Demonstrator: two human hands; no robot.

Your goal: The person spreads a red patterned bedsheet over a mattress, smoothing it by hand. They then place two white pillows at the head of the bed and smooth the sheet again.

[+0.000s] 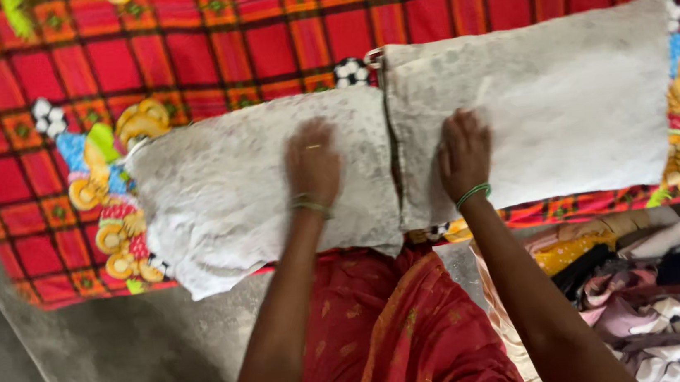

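Observation:
A whitish-grey patterned cloth [564,103] lies spread across a red checked bedsheet [201,46], with a fold or seam running down its middle. My left hand [312,164] rests flat on the left half of the cloth [216,195], fingers together, palm down. Pressed flat on the right half, just beside the seam, is my right hand [463,154]. Both wrists wear green bangles. Neither hand grips anything.
The bedsheet has bright cartoon and football prints at its borders [108,197]. A heap of folded and crumpled clothes [657,293] sits at the lower right. Grey floor [82,365] shows at the lower left. My red and orange garment [395,335] fills the lower centre.

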